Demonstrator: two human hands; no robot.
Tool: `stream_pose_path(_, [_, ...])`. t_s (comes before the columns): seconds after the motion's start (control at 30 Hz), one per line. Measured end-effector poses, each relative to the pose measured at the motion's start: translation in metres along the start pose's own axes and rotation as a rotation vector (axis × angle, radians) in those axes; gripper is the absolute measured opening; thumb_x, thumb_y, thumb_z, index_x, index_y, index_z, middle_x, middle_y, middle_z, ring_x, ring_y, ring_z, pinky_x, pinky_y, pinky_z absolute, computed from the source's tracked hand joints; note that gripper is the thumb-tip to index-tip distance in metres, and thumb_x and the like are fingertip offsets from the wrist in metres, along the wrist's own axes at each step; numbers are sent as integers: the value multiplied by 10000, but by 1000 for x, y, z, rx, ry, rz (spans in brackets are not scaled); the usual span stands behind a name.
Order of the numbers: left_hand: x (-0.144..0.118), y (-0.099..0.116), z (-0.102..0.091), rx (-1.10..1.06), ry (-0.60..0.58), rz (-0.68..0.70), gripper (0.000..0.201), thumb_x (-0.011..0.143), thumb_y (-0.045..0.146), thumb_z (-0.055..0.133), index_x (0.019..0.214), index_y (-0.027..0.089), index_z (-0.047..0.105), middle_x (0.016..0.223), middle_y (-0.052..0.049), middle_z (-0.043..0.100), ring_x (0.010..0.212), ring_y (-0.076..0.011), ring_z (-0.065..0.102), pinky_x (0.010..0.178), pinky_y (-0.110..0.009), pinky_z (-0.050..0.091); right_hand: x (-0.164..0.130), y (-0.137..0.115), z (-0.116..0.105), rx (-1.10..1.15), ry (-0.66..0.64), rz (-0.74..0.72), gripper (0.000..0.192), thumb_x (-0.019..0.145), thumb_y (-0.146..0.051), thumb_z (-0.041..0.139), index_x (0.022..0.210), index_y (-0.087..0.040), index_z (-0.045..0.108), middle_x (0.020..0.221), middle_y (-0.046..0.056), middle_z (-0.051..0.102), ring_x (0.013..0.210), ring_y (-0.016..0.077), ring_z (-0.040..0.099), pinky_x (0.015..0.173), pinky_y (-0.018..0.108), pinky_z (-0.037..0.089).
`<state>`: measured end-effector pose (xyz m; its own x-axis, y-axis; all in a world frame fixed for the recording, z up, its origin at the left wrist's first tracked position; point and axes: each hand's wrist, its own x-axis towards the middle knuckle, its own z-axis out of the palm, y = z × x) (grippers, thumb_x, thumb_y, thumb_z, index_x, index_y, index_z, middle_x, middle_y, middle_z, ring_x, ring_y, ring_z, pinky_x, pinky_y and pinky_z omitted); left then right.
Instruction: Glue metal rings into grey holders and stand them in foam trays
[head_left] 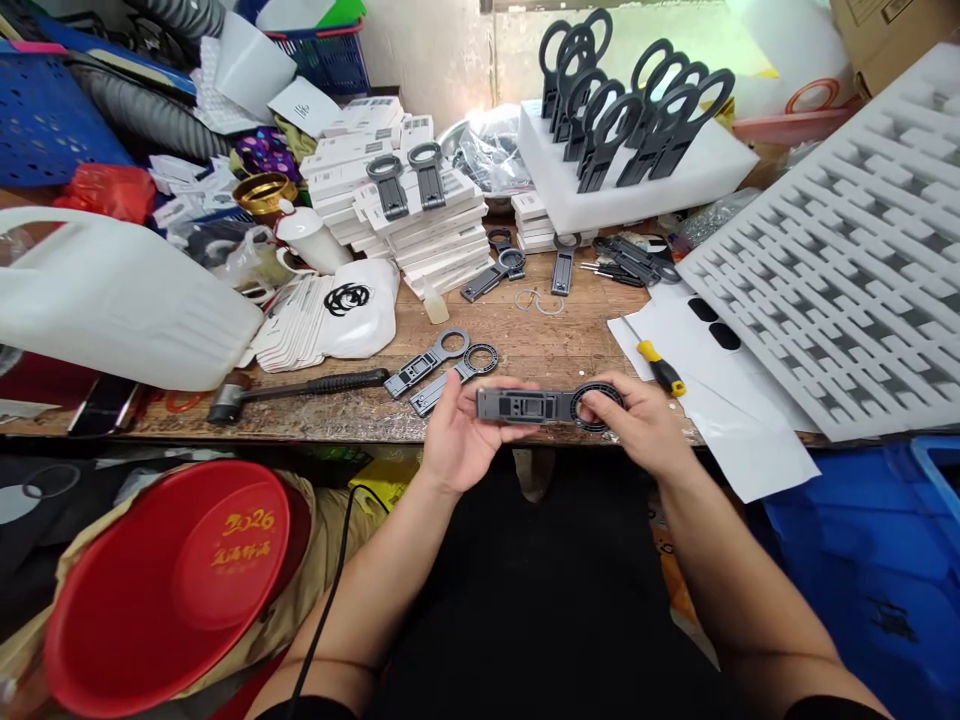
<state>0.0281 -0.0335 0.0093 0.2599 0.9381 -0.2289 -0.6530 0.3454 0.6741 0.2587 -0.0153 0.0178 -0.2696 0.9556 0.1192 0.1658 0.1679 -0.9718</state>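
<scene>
Left hand (457, 435) and right hand (637, 425) both closed on one grey ring-ended bracket (547, 405), held level in the air just in front of the workbench edge (337, 425). Left fingers wrap the flat bar end; right thumb and fingers pinch the ring end. Hands apart, the bar spanning between them.

Handling judgement: the piece looks like moulded plastic or thin cast metal, so light and stiff, with no visible sag across the span. Matte surface, probably not slippery. The ring looks thinnest at its rim and is likely the weak spot; the ribbed bar gives the surer hold, and the two-end grip suits it.

On the bench just beyond the hands: two loose brackets (442, 365) lying side by side. To the left, a black-handled hammer (300, 388) and a white plastic jug (112, 300) on its side. To the right, a yellow-handled screwdriver (661, 368) on white paper sheets (720, 400), and a white foam tray (847, 260) with empty slots. Farther back, stacked white boxes (405, 200) and a foam block with upright brackets (637, 120). Lower left, a red basin (165, 580).
</scene>
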Motion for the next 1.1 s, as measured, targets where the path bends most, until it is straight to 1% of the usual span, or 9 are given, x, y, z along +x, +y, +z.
stream_pose_path(0.1, [-6, 3, -10, 190, -238, -374, 605, 878, 638, 793, 1101, 76, 764, 994, -213, 816, 771, -289, 800, 632, -342, 638, 19, -14, -29, -111, -222, -56, 321, 982, -470, 691, 853, -178, 715, 723, 11, 682, 671, 132, 616, 651, 262, 516])
stream_pose_path(0.17, [-7, -2, -10, 222, -335, -459, 621, 869, 610, 818, 1139, 53, 766, 912, -193, 799, 632, -219, 741, 546, -283, 578, 27, -19, -32, -163, -237, -100, 272, 971, -449, 705, 946, -182, 746, 772, 17, 710, 695, 151, 646, 665, 282, 545])
stream_pose_path(0.37, [-1, -20, 9, 35, -105, -205, 463, 797, 480, 924, 1031, 106, 783, 803, -54, 694, 622, -97, 586, 539, -199, 486, 7, -5, 24, -598, 356, -612, 442, 992, -250, 695, 1432, -235, 661, 1293, 133, 762, 1223, 285, 718, 1110, 478, 569])
stream_pose_path(0.43, [1, -21, 12, 21, -37, -131, 447, 741, 477, 963, 965, 137, 778, 796, -37, 697, 638, -107, 604, 556, -207, 499, -6, 1, 44, -650, 313, -744, 538, 995, -171, 664, 1524, -224, 579, 1389, 161, 721, 1319, 296, 685, 1135, 479, 571])
stream_pose_path(0.53, [3, -24, 13, 66, 48, -27, 462, 693, 498, 986, 904, 144, 777, 778, -29, 708, 660, -116, 626, 595, -210, 507, -14, 1, 57, -586, 259, -683, 483, 995, -172, 657, 1473, -206, 592, 1367, 179, 708, 1287, 294, 694, 1074, 473, 608])
stream_pose_path(0.67, [0, -34, 17, 125, 105, 19, 497, 677, 562, 976, 851, 142, 776, 790, -49, 737, 755, -166, 688, 725, -260, 554, -7, -8, 48, -458, 159, -552, 284, 930, -216, 739, 1201, -211, 654, 1076, 93, 744, 999, 236, 721, 850, 393, 637])
stream_pose_path(0.8, [-2, -45, 25, 133, 81, 76, 499, 695, 600, 949, 859, 163, 773, 911, -64, 765, 926, -233, 704, 838, -334, 574, -5, -15, 38, -424, 35, -519, 272, 913, -142, 700, 1166, -222, 643, 995, 45, 739, 873, 178, 683, 644, 276, 568])
stream_pose_path(0.97, [2, -43, 25, 196, 124, 157, 468, 765, 588, 906, 798, 156, 728, 800, -20, 685, 845, -172, 641, 835, -288, 533, -20, -21, 48, -504, 120, -631, 203, 976, -105, 658, 1153, -203, 680, 968, 70, 775, 862, 200, 708, 788, 367, 616])
stream_pose_path(1.1, [9, -24, 22, 130, 212, 126, 522, 827, 613, 851, 985, 125, 748, 762, 9, 627, 675, -108, 608, 698, -246, 525, -35, -21, 62, -562, 144, -808, 366, 936, 4, 639, 1259, -160, 697, 1066, 133, 821, 974, 239, 772, 903, 412, 666])
